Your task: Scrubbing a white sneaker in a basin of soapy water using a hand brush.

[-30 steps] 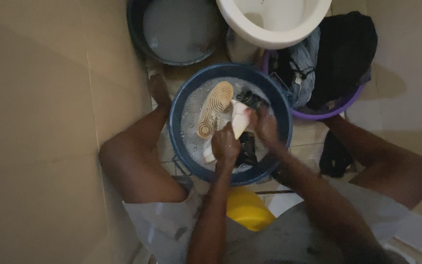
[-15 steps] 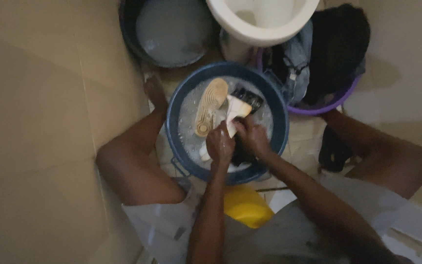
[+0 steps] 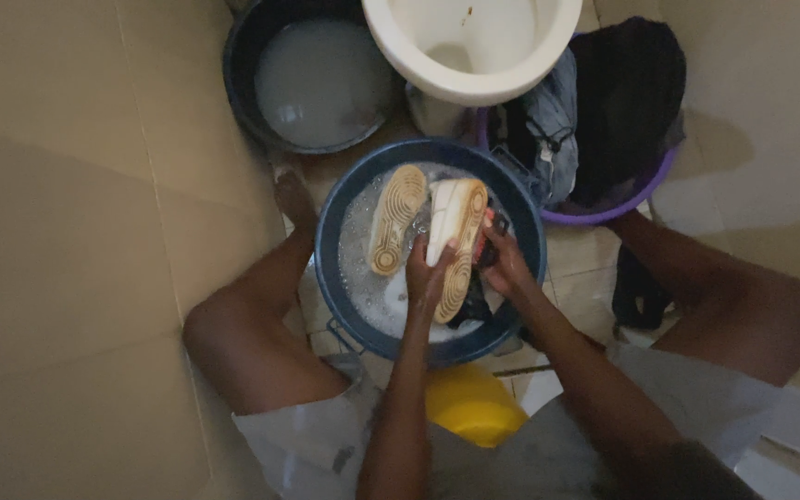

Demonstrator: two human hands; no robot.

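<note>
Two shoes sit sole-up in a blue basin (image 3: pixel 335 278) of soapy water — one shoe (image 3: pixel 456 243) is gripped between both hands, the other shoe (image 3: pixel 396 218) lies free just beside it on the left. The left hand (image 3: pixel 428 282) is clenched round the held shoe's near side, and the right hand (image 3: pixel 504 264) closes on its far edge, with dark fabric under it. A yellow stool (image 3: pixel 472 404) shows below the basin, between the person's knees. Beyond the basin stand a dark bucket (image 3: pixel 312 83) of cloudy water, a white toilet bowl (image 3: pixel 474 46), and a purple tub (image 3: pixel 604 215) heaped with dark clothes (image 3: pixel 627 102) — all on the tiled floor.
</note>
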